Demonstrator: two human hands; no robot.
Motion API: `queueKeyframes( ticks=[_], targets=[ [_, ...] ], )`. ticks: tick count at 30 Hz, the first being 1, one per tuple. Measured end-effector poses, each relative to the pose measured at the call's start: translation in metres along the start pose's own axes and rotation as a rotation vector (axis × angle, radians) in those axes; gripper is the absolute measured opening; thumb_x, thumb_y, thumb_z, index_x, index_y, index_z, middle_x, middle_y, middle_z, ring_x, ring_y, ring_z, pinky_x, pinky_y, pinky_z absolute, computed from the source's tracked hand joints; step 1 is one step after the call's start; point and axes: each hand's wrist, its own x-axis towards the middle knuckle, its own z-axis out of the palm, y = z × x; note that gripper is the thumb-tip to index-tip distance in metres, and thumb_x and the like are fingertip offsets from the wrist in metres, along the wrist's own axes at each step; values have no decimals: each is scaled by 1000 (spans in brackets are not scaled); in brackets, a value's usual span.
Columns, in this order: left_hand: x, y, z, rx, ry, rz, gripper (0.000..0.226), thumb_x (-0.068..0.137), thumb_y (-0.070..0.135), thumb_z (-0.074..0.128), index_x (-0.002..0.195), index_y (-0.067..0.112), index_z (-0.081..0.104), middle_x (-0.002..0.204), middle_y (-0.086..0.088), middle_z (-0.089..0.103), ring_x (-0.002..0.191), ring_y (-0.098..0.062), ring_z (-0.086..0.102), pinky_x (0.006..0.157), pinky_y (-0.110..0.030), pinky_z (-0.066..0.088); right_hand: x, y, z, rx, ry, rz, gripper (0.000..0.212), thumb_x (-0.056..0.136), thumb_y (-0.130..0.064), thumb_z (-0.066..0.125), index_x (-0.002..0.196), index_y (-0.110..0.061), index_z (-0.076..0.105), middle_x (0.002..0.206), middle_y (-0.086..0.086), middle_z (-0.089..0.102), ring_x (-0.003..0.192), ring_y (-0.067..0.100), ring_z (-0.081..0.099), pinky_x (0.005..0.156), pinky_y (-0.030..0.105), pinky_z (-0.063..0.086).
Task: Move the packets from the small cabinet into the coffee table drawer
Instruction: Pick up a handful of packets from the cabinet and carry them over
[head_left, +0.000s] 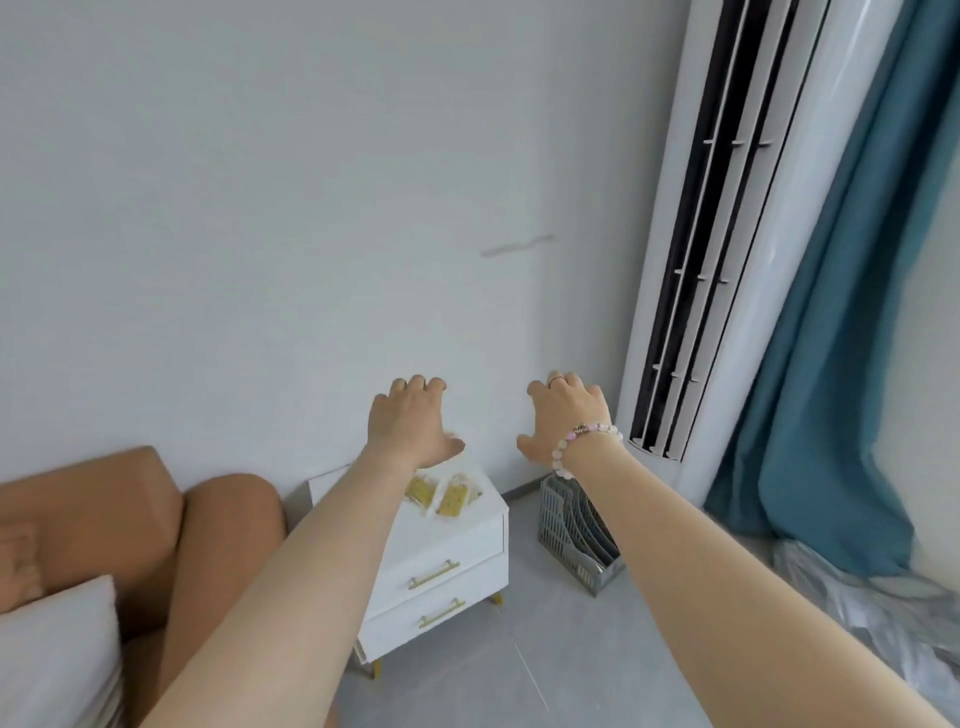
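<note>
Left hand (410, 422) and right hand (566, 415) hovering, each grip wide, holding nothing; packets (448, 497) lying on small cabinet (441, 564) top.

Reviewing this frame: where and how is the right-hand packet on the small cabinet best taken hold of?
Pinch the right-hand packet by its near wrapper edge, coming from above and the front right. It lies flat on the small cabinet top with the other packet close on its left, so the edge toward the cabinet's front corner looks freest.
</note>
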Motion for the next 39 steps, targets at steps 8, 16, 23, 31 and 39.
queueKeyframes(
  ticks=[8, 16, 23, 31, 39],
  targets=[
    [68, -63, 8, 5, 2, -61, 73, 80, 51, 61, 141, 20, 34, 134, -1, 44, 125, -22, 39, 92, -32, 37, 87, -44, 16, -20, 3, -39, 53, 88, -43, 50, 132, -16, 43, 131, 6, 45, 122, 21, 41, 95, 32, 36],
    [125, -98, 27, -25, -9, -102, 74, 81, 51, 61, 141, 20, 33, 134, -1, 43, 125, -22, 39, 94, -33, 37, 156, -55, 35, -44, -18, -52, 51, 88, -43, 50, 130, -16, 44, 130, 5, 45, 120, 20, 42, 91, 31, 37],
    [176, -142, 54, -25, -31, -200, 73, 81, 51, 61, 141, 20, 33, 134, -1, 44, 124, -22, 40, 92, -32, 37, 239, -86, 61, -47, -37, -155, 52, 88, -43, 50, 131, -16, 43, 129, 4, 45, 120, 20, 41, 92, 31, 36],
    [265, -190, 92, -6, -101, -288, 73, 81, 49, 61, 141, 20, 33, 133, 0, 44, 123, -21, 40, 92, -31, 37, 363, -114, 103, 2, -88, -237, 50, 87, -40, 51, 130, -16, 44, 128, 4, 45, 120, 20, 41, 91, 31, 36],
    [348, -217, 166, 1, -225, -319, 71, 81, 48, 61, 140, 19, 34, 132, -1, 44, 122, -22, 41, 91, -32, 38, 445, -106, 189, 2, -287, -230, 51, 87, -40, 50, 131, -16, 43, 130, 4, 44, 121, 20, 40, 91, 31, 36]
  ],
)
